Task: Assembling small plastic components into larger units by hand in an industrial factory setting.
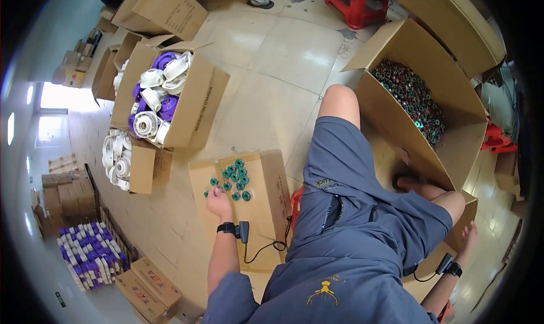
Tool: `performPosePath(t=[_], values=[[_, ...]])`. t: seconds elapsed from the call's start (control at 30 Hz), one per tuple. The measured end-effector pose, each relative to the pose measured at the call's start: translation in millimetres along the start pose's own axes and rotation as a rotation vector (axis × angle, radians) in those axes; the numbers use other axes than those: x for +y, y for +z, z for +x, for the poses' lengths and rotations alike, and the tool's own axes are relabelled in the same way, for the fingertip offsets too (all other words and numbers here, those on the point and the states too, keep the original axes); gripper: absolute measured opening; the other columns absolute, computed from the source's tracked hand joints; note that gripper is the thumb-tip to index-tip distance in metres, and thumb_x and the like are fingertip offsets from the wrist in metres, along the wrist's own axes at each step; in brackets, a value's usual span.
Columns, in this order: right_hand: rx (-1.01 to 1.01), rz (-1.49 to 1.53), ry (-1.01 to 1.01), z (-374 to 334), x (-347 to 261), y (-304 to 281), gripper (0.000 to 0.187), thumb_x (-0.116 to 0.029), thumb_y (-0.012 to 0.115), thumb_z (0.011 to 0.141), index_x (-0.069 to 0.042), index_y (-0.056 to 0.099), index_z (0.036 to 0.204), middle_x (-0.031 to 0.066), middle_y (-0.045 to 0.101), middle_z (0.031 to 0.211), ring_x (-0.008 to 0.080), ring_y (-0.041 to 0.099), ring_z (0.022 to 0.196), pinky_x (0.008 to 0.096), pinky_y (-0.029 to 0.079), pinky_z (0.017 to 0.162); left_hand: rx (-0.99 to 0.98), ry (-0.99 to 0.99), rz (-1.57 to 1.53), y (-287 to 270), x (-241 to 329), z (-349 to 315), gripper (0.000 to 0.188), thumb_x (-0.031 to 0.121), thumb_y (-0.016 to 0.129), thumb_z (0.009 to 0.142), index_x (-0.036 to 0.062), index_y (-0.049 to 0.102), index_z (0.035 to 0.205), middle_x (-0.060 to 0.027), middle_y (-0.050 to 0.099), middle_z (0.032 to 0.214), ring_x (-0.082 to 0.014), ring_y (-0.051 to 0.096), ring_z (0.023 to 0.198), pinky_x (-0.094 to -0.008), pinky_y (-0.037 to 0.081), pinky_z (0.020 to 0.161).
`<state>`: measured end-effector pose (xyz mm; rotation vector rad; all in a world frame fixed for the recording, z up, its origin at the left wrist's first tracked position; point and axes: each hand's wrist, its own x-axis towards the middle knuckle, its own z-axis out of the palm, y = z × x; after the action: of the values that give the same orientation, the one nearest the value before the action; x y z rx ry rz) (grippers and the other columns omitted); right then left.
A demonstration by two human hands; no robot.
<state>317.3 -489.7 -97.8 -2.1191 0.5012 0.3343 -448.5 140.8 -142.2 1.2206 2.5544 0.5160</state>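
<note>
My left hand [218,204] is over a cardboard box top on my left, its fingers curled and closed. Small green ring-shaped parts [239,185] with dark centres lie loosely grouped just beyond and right of it. One green ring [213,181] sits just past the fingertips, and another shows at their left side. Whatever is between the fingers is hidden. My right hand [468,238] hangs beside my right thigh, holding nothing, fingers apart. Both wrists wear black straps with a small cabled device.
A large open carton [419,148] at right holds many dark and green ring parts. Ahead left, an open carton [207,106] holds white and purple housings; a smaller carton [141,171] of white ones adjoins it. A red stool [356,6] stands far ahead. Cables run from my wrists.
</note>
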Motion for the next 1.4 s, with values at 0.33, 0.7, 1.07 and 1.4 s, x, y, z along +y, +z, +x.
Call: performPosePath(t=[0.33, 0.7, 1.07, 1.4], values=[[-0.152, 0.033, -0.33, -57.4, -167.0, 33.1, 0.048, -0.036, 0.059, 0.101, -0.012, 0.053, 0.143, 0.0077, 0.053, 0.144, 0.0197, 0.054, 0.128, 0.0382, 0.038, 0.108, -0.09, 0.686, 0.115, 17.2, 68.7, -21.1, 0.045, 0.019, 0.073, 0.08, 0.0045, 0.064, 0.121, -0.0211, 0.062, 0.112, -0.04, 0.058, 0.109, -0.0469, 0.047, 0.096], [-0.305, -0.29, -0.468, -116.4, -287.8, 182.2, 0.046, -0.033, 0.054, 0.103, -0.01, 0.052, 0.143, 0.0065, 0.055, 0.141, 0.0183, 0.055, 0.125, 0.0362, 0.042, 0.102, -0.453, 0.478, 0.421, 24.3, 108.1, 4.4, 0.058, 0.023, 0.083, 0.066, 0.0136, 0.066, 0.12, -0.0198, 0.059, 0.12, -0.0378, 0.055, 0.116, -0.0468, 0.044, 0.102], [-0.459, -0.624, -0.522, -168.8, -441.5, 266.7, 0.047, -0.03, 0.058, 0.102, -0.008, 0.05, 0.142, 0.0054, 0.058, 0.135, 0.0151, 0.058, 0.117, 0.0298, 0.045, 0.094, -0.455, 0.493, 0.412, 32.9, 103.3, 10.4, 0.05, 0.01, 0.08, 0.068, 0.0128, 0.063, 0.115, -0.0168, 0.054, 0.118, -0.0384, 0.05, 0.114, -0.0479, 0.044, 0.099], [-0.653, -0.718, -0.644, -241.1, -519.8, 325.1, 0.042, -0.01, 0.055, 0.102, -0.001, 0.046, 0.142, 0.0051, 0.062, 0.11, 0.0087, 0.057, 0.095, 0.0211, 0.044, 0.085, -0.43, 0.399, 0.415, 28.8, 118.4, 11.9, 0.047, 0.007, 0.076, 0.07, 0.0189, 0.062, 0.113, -0.0128, 0.052, 0.117, -0.0371, 0.049, 0.114, -0.0472, 0.046, 0.095]])
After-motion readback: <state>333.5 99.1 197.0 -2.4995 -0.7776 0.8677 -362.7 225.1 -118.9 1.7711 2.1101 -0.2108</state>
